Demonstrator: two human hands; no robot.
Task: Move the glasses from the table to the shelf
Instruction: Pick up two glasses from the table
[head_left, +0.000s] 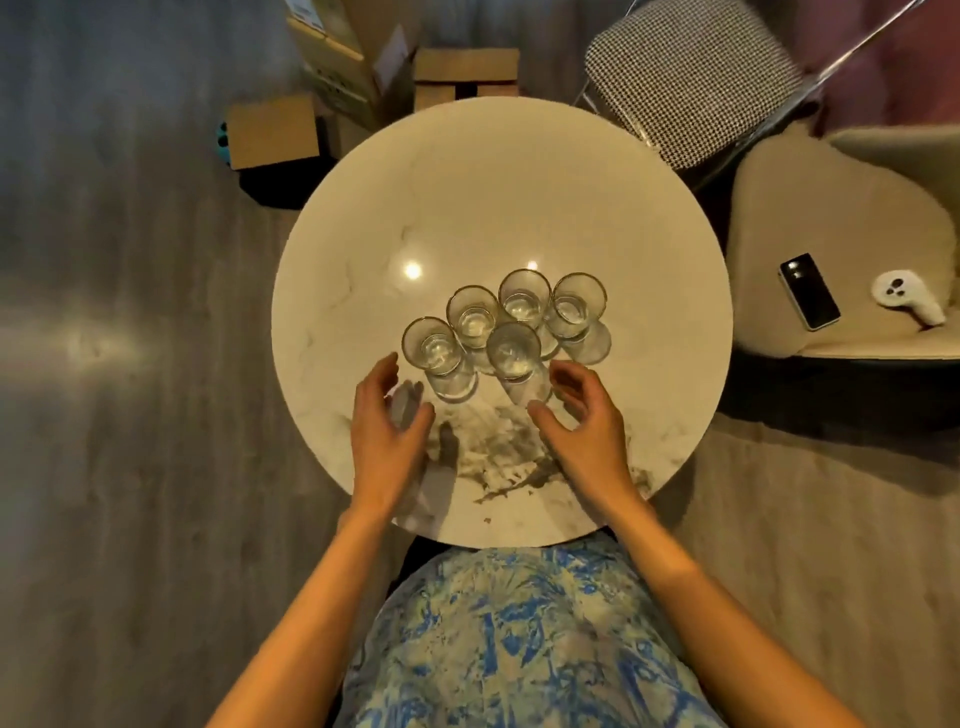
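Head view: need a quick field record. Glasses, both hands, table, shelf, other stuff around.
glasses: five clear glasses, upright, clustered on the table
table: round, marble-look top
left hand: open, fingers spread, beside the leftmost glass, no grip
right hand: open, fingers curved toward the nearest glass, no grip
shelf: not in view
off-table: phone and white controller on a beige seat; cardboard boxes on the floor; checked chair
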